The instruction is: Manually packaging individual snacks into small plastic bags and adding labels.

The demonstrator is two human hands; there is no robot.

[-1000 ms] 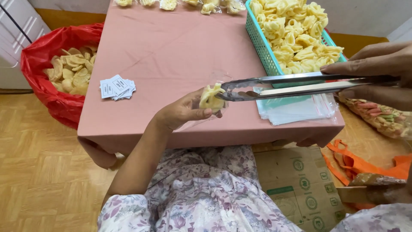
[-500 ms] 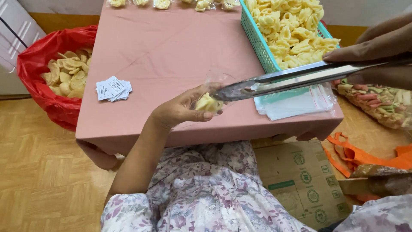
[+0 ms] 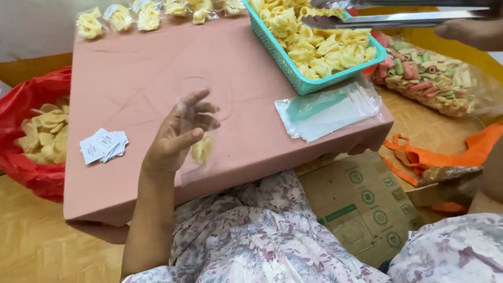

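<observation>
Fingers of the left hand (image 3: pixel 178 133) spread loosely around a clear plastic bag (image 3: pixel 196 131), pinching its edge, with a yellow cracker (image 3: pixel 201 149) lying low inside it above the pink desk (image 3: pixel 157 68). At the upper right, the right hand (image 3: pixel 471 29) grips metal tongs (image 3: pixel 387 18); their tips look slightly parted over the teal basket (image 3: pixel 277 55) of yellow crackers, though the frame edge cuts them off. Just beside the basket lies a stack of empty zip bags (image 3: pixel 327 107). Small paper labels (image 3: pixel 103 145) sit near the left hand. Filled packets (image 3: pixel 131 15) line the desk's far edge. A red bag (image 3: pixel 21 105) of chips stands left of the desk.
</observation>
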